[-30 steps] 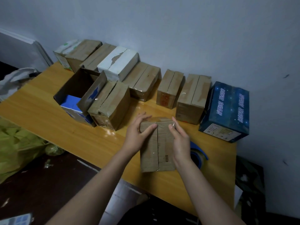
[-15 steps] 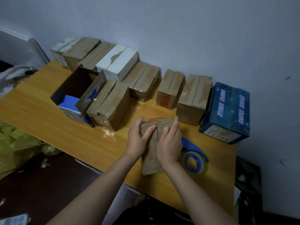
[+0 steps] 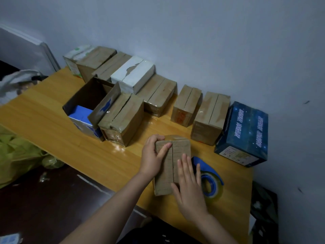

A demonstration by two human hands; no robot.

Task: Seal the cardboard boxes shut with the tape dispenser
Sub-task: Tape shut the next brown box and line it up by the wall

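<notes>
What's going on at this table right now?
A person is working on a small cardboard box near the front edge of the table. The left hand grips its far left corner, while the right hand lies flat on its top flaps. The blue tape dispenser lies on the table right of the box, in neither hand. More boxes stand by the wall.

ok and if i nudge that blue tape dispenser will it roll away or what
Probably not roll: the tape dispenser lies flat on its side on the table. It may well slide, since the wood surface looks glossy. It likely lifts easily, being a thin plastic frame around a hollow roll.
</notes>
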